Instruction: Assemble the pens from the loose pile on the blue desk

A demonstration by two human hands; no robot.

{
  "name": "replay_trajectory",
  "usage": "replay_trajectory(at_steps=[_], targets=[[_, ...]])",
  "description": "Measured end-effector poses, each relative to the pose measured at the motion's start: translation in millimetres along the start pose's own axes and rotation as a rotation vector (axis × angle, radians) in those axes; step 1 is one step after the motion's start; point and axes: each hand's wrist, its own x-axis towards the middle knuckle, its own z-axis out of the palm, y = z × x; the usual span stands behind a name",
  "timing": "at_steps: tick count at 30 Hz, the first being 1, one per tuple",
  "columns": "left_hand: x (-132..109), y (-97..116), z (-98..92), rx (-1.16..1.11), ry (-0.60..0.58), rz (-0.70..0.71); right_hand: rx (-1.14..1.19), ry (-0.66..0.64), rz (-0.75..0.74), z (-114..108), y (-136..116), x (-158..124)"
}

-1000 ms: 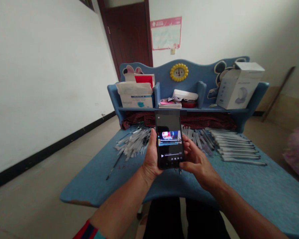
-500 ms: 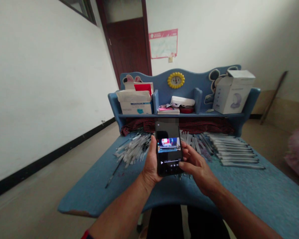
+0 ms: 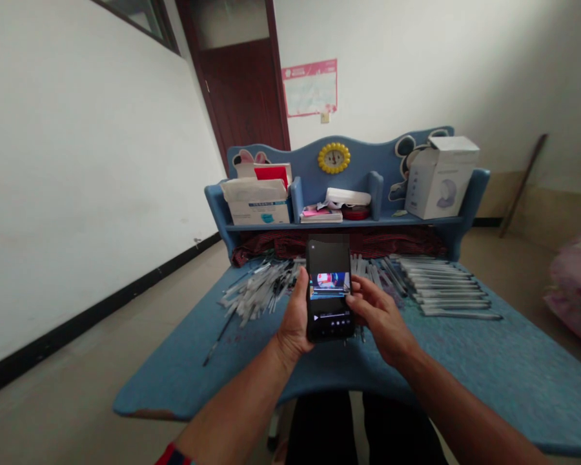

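Note:
A black smartphone (image 3: pixel 330 258) is held upright over the front of the desk, its screen lit with a paused video and a row of controls. My left hand (image 3: pixel 296 313) grips its left side, the thumb along the edge and the other fingers hidden behind. On the opposite side, my right hand (image 3: pixel 380 313) holds the right edge, with the thumb at the screen's border and fingers curled by the side. Behind the phone lies a loose heap of slim pale, pen-like sticks (image 3: pixel 254 294). To the right, similar pens (image 3: pixel 452 290) lie side by side in a row.
The blue desk (image 3: pixel 174 381) carries a shelf (image 3: pixel 392 223) with a mask box (image 3: pixel 259 210), small books (image 3: pixel 322 216), and a white carton (image 3: pixel 440 184). A yellow flower-shaped clock (image 3: pixel 334 158) sits on its back panel. Dark red checked cloth (image 3: pixel 387 242) lies beneath the shelf.
My right thumb has moved up from the phone's lower controls to the right border of the video picture. The view has shifted slightly. Both hands stay on the phone.

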Motion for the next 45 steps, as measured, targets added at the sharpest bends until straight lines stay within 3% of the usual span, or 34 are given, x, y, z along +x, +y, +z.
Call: replay_trajectory(at_steps=[8,14,27,45], targets=[[-1.0,2.5,2.3,0.033,0.034,0.012,0.001,-0.054,-0.021,-3.0,0.5,-0.9],[-1.4,3.8,1.1,0.067,-0.005,0.043,0.035,-0.140,-0.075,-1.2,1.6,-2.7],[-1.6,4.3,0.8,-0.048,-0.001,0.064,0.076,-0.234,-0.077,-2.4,2.7,-5.0],[-3.7,4.2,-0.6,-0.076,-0.049,0.090,0.025,-0.231,-0.086,2.4,4.1,-6.5]])
